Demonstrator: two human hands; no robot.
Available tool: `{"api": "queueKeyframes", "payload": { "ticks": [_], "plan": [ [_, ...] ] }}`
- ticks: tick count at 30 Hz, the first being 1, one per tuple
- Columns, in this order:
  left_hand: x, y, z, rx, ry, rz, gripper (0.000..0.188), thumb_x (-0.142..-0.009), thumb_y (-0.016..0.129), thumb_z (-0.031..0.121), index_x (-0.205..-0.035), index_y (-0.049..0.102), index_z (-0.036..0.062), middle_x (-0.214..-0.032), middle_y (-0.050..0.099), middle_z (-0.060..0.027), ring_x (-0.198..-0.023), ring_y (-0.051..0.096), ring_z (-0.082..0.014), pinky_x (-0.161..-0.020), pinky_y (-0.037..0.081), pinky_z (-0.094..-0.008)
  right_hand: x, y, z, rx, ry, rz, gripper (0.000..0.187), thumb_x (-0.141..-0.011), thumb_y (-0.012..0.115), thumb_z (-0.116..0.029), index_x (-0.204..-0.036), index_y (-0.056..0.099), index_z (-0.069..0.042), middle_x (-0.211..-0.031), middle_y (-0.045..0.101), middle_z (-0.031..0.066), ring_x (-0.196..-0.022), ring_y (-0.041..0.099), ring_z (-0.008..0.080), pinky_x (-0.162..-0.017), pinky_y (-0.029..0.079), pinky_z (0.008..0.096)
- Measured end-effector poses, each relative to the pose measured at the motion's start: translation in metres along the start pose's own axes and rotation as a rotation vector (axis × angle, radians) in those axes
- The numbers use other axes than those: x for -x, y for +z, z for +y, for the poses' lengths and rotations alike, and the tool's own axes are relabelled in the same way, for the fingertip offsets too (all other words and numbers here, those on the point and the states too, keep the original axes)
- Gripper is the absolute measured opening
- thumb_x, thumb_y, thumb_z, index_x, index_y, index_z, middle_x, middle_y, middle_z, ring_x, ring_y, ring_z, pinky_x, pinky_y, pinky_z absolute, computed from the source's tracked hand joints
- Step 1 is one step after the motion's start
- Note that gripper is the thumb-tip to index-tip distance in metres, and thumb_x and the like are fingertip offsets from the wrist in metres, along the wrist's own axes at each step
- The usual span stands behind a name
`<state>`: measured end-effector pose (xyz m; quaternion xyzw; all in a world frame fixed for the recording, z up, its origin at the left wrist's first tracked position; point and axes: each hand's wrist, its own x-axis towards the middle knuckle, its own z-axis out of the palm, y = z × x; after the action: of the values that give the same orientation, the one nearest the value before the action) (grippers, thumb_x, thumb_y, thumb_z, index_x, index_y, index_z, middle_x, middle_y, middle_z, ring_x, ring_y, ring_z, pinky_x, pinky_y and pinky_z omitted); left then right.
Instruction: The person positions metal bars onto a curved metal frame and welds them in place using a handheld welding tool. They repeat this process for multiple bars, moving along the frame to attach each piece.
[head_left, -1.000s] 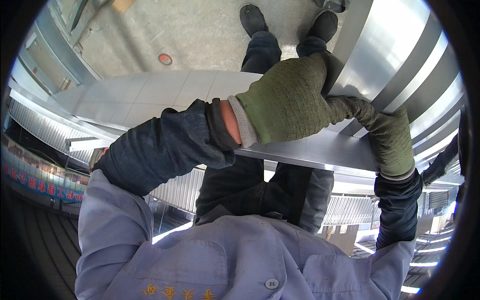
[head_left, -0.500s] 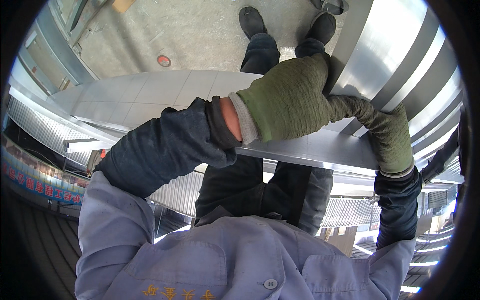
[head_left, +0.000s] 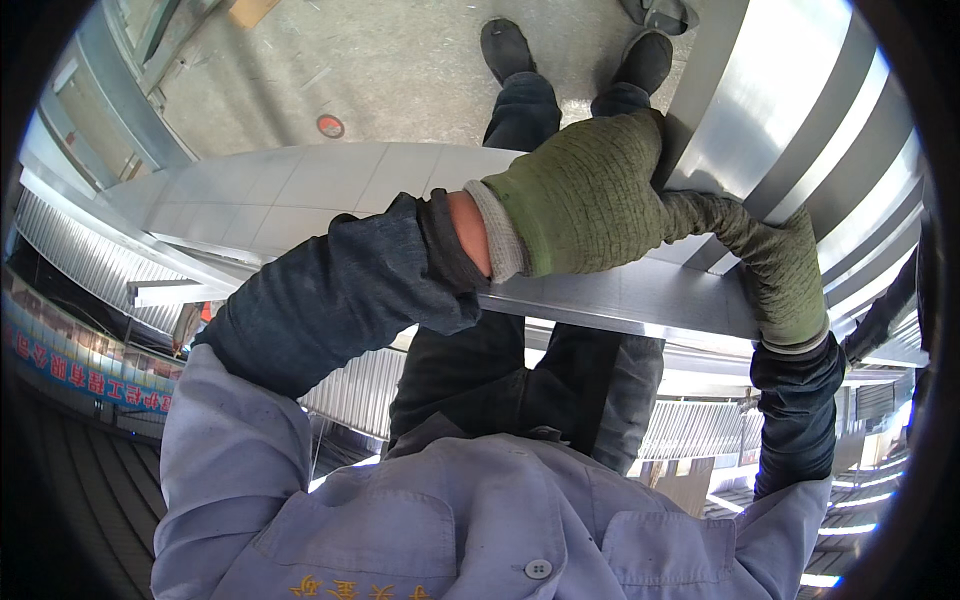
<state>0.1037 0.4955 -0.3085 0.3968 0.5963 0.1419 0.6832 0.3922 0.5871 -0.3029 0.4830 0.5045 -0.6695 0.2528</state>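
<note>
My left hand point(head_left: 585, 195), in a green knitted glove, curls against the left side of a wide silver metal profile point(head_left: 755, 95). Its fingertips are hidden at the profile's edge. My right hand point(head_left: 790, 275), gloved alike, is closed around the near end of the metal profiles, with one finger along each side. Where the two gloves meet, between the profiles and the bench, the fingers overlap and are hard to tell apart. Below both hands runs a long grey bench with a tiled-looking top point(head_left: 320, 180) and a metal front edge point(head_left: 620, 310).
More long silver profiles point(head_left: 870, 170) lie side by side at the right. Beyond the bench, a person's dark shoes point(head_left: 507, 50) stand on the concrete floor point(head_left: 400, 70), near a red round object point(head_left: 330, 126). Metal framing point(head_left: 120, 100) rises at the far left. A dark sleeve point(head_left: 885, 315) shows at the right edge.
</note>
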Motion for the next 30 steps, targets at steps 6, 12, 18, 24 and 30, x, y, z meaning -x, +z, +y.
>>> {"api": "queueKeyframes", "payload": {
  "ticks": [6, 12, 18, 24, 30],
  "plan": [
    [0.000, -0.002, 0.001, 0.122, -0.027, -0.013, 0.075, -0.094, 0.076, 0.063, -0.111, 0.066, -0.0095, -0.083, 0.072, -0.0224, -0.079, 0.076, -0.0350, -0.072, 0.063, -0.0430, -0.002, 0.005, -0.059, 0.009, 0.064, 0.047, 0.032, -0.097, 0.073, 0.000, -0.128, 0.076, -0.009, -0.129, 0.071, 0.0122, -0.112, 0.074, 0.0242, -0.091, 0.064, 0.0371],
    [-0.002, 0.002, -0.009, 0.051, 0.037, 0.054, 0.085, -0.092, 0.073, 0.072, -0.104, 0.065, -0.0117, -0.077, 0.069, -0.0238, -0.077, 0.075, -0.0379, -0.073, 0.062, -0.0451, 0.000, 0.002, -0.037, 0.148, -0.060, 0.054, 0.034, -0.096, 0.073, 0.001, -0.129, 0.073, -0.007, -0.128, 0.071, 0.0130, -0.111, 0.075, 0.0246, -0.092, 0.064, 0.0372],
    [-0.005, -0.008, 0.000, 0.238, -0.018, -0.017, 0.075, -0.094, 0.077, 0.059, -0.115, 0.065, -0.0120, -0.085, 0.072, -0.0229, -0.079, 0.075, -0.0346, -0.072, 0.063, -0.0404, -0.002, 0.005, -0.052, -0.080, 0.144, 0.127, 0.038, -0.098, 0.080, -0.016, -0.131, 0.068, -0.001, -0.120, 0.075, 0.0125, -0.109, 0.072, 0.0221, -0.093, 0.059, 0.0360],
    [-0.018, -0.028, -0.026, -0.301, 0.592, 0.424, 0.065, -0.098, 0.069, 0.010, -0.158, 0.047, 0.0059, -0.121, 0.071, -0.0166, -0.108, 0.070, -0.0302, -0.094, 0.059, -0.0353, -0.006, 0.008, -0.080, -0.186, 0.110, 0.115, 0.062, -0.092, 0.088, -0.045, -0.131, 0.068, -0.001, -0.111, 0.074, 0.0065, -0.102, 0.067, 0.0197, -0.094, 0.053, 0.0364],
    [-0.017, -0.028, -0.046, -0.155, 0.517, 0.514, 0.043, -0.113, 0.057, 0.023, -0.154, 0.052, 0.0079, -0.119, 0.071, -0.0129, -0.102, 0.071, -0.0230, -0.091, 0.061, -0.0303, -0.003, 0.018, -0.088, -0.229, -0.029, 0.185, 0.052, -0.089, 0.092, -0.042, -0.113, 0.075, 0.001, -0.094, 0.077, 0.0092, -0.088, 0.072, 0.0188, -0.081, 0.057, 0.0344]
  ]
}}
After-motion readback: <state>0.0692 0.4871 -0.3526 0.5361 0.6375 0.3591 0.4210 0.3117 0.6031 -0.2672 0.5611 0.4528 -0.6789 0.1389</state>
